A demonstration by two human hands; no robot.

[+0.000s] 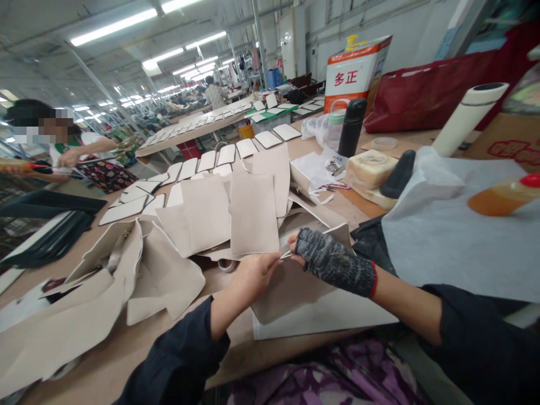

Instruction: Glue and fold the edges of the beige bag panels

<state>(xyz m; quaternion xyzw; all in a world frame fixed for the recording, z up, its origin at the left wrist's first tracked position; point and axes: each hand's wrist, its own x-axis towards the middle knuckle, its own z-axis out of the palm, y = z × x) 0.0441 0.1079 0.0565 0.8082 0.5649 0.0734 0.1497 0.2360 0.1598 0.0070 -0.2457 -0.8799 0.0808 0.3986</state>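
Observation:
My left hand [253, 274] is bare and pinches the near edge of a beige leather-like panel [291, 289] lying on the wooden table [126, 349]. My right hand [327, 259], in a grey knit fingerless glove, grips the same panel's edge right beside the left hand. Just beyond my hands, several beige rectangular pieces [253, 219] lie overlapped in a fan. More cut beige pieces [105, 281] are heaped at the left.
Rows of white-faced panels [202, 163] run away across the table. At the right lie white non-woven fabric [455, 236], a glue bottle with red cap [502, 197], a black flask [350, 126], a yellowish block [371, 169], a white roll [468, 118] and a tin can [354, 70]. Another person [63, 140] works at far left.

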